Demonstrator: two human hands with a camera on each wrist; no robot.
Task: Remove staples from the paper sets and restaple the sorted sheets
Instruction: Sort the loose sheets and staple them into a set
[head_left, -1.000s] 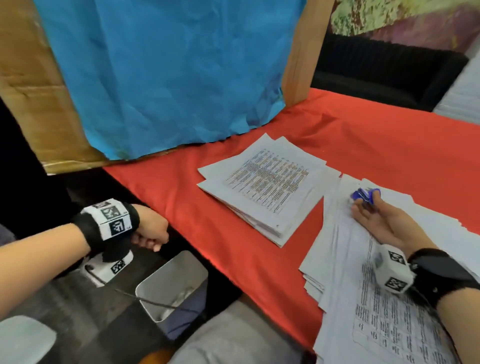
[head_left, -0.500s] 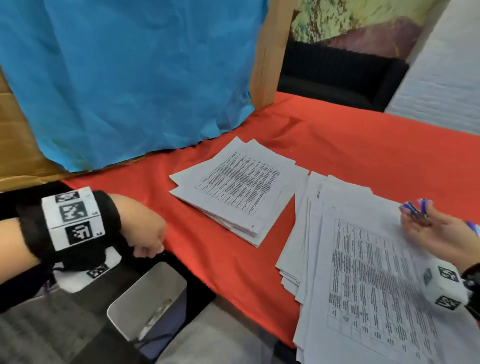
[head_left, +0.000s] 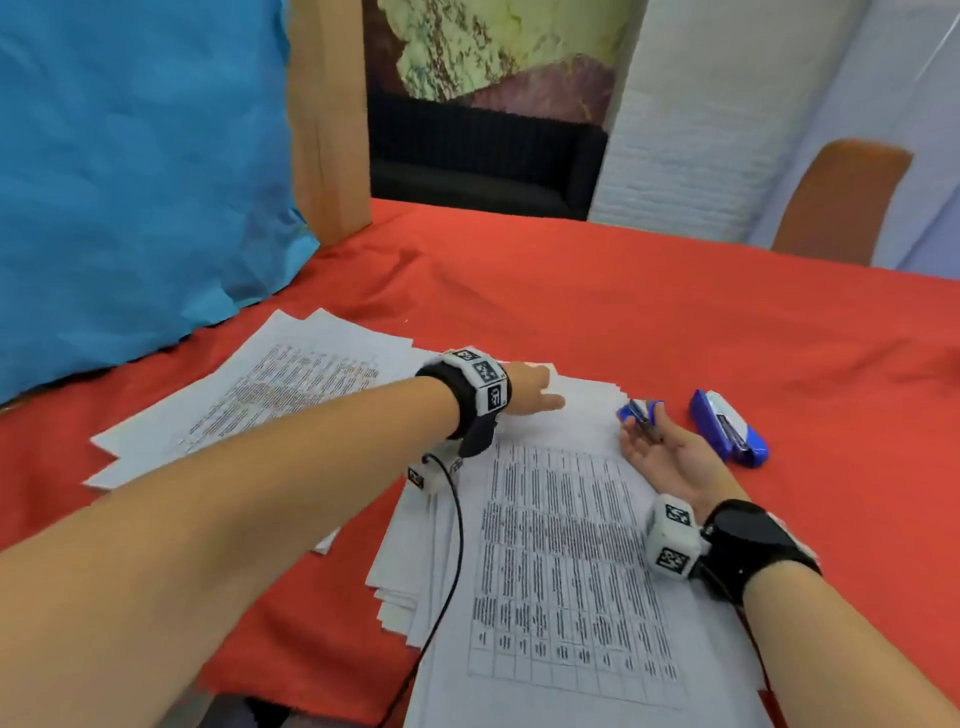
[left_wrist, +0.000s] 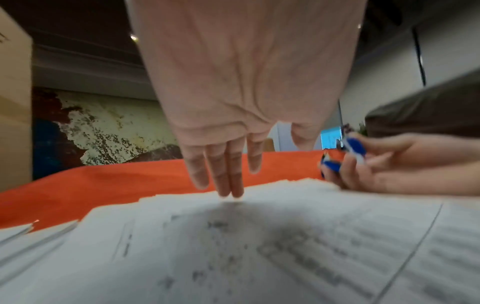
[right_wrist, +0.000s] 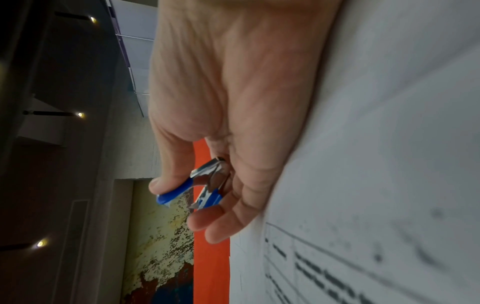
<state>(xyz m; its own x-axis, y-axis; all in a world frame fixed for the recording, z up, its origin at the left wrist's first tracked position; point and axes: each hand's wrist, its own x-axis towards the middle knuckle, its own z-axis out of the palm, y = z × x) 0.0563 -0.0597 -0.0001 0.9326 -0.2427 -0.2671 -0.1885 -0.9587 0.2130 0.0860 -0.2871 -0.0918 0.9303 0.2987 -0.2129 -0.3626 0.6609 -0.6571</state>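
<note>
Two paper piles lie on the red cloth (head_left: 675, 291). The left hand (head_left: 530, 391), fingers straight, touches the near pile (head_left: 561, 571); the other pile (head_left: 249, 395) lies left. The right hand (head_left: 670, 457) pinches one staple remover (head_left: 640, 411). One stapler (head_left: 727, 427) lies just right.

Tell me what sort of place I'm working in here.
Probably a makeshift desk in a lounge or office: a table under a red cloth, stacks of printed sheets, a blue stapler, and a dark sofa behind.
</note>
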